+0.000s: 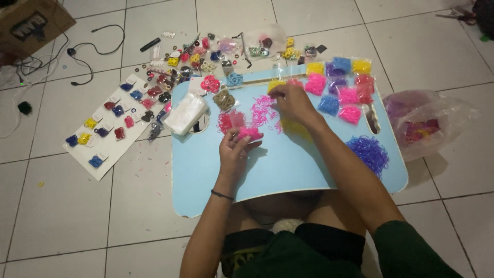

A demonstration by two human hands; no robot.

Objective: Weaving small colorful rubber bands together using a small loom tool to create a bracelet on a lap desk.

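While left hand [234, 149] pinches pink bands [249, 133], right hand [290, 100] reaches forward, fingers curled.

Both hands [234, 149] [290, 100] forward (fingers pinched)

Lap tray [288, 175] on floor, display card [110, 128] left, plastic bag [437, 123] right

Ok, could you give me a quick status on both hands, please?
Left hand pinching pink bands. Right hand on loose pink pile, blue tray. Nothing blocking.
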